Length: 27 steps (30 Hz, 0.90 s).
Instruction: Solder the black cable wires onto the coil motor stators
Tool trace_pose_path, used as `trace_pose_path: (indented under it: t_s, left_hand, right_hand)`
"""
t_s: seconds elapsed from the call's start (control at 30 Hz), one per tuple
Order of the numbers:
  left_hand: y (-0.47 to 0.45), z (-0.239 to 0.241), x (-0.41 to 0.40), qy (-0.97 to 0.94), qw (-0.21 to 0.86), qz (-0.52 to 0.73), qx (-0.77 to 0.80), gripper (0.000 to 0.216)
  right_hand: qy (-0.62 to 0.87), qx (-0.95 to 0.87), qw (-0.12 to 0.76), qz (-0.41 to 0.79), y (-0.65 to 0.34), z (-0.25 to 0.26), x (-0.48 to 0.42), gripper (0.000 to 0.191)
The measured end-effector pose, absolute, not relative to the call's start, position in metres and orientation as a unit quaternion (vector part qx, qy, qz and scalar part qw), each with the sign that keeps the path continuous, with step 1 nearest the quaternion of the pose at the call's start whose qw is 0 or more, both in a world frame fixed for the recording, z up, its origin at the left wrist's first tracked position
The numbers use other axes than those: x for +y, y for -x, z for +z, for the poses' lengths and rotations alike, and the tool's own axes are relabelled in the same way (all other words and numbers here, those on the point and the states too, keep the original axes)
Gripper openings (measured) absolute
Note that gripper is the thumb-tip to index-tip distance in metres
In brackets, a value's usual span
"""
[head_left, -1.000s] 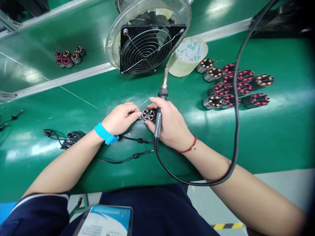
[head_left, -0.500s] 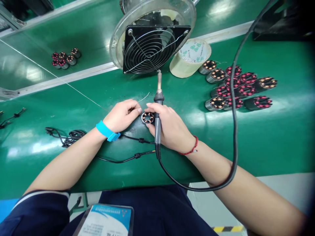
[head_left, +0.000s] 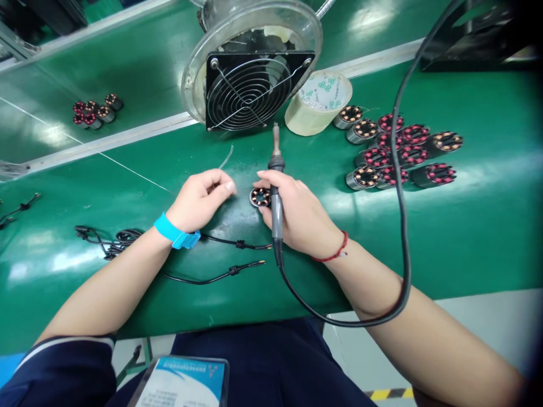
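Observation:
My right hand (head_left: 301, 217) holds a soldering iron (head_left: 277, 212) upright in the view, its metal tip pointing to the fan. The same hand also grips a small round motor stator (head_left: 257, 196) with copper windings between thumb and fingers. To its left, my left hand (head_left: 199, 198) pinches a thin solder wire (head_left: 227, 157), whose free end sticks up past the fingers. That hand is apart from the stator. Below the hands lie two black cables (head_left: 214, 277) with bared ends.
A fan with a wire guard (head_left: 248, 93) stands ahead, beside a wide tape roll (head_left: 320, 102). Several wound stators (head_left: 396, 144) stand at right, with more (head_left: 95, 112) beyond the white rail. Coiled cable (head_left: 127, 234) lies by my left forearm. The iron's cord (head_left: 401, 169) loops over my right forearm.
My left hand has drawn back left, away from the stator, and the solder wire's end has swung. The stator and iron remain in my right hand. The view has shifted slightly.

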<state>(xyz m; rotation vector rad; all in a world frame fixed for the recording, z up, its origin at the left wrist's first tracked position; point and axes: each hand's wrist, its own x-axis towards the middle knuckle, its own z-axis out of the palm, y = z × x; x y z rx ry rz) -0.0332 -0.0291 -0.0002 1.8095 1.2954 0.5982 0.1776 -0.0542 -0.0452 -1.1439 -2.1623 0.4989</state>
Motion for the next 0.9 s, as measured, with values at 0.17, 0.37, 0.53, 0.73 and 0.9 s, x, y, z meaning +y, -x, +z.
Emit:
trace_pose_path:
  t_s: [0.17, 0.37, 0.53, 0.73, 0.9]
  left_hand:
    - [0.022, 0.011, -0.052, -0.874, 0.334, -0.04, 0.351, 0.019]
    - [0.02, 0.007, -0.049, -0.859, 0.316, 0.008, 0.403, 0.011]
    - [0.024, 0.008, -0.039, -0.704, 0.476, 0.159, 0.503, 0.018]
    - [0.023, 0.013, -0.038, -0.621, 0.565, 0.197, 0.507, 0.023]
    - [0.024, 0.014, -0.037, -0.626, 0.578, 0.188, 0.489, 0.021]
  right_hand:
    - [0.451, -0.795, 0.341, 0.218, -0.19, -0.043, -0.048, 0.065]
    - [0.445, -0.756, 0.411, 0.247, -0.19, -0.035, -0.052, 0.055]
    - [0.444, -0.692, 0.468, 0.324, -0.181, -0.035, -0.057, 0.043]
    - [0.415, -0.661, 0.483, 0.396, -0.171, -0.039, -0.058, 0.042]
    - [0.384, -0.622, 0.497, 0.468, -0.169, -0.041, -0.056, 0.046]
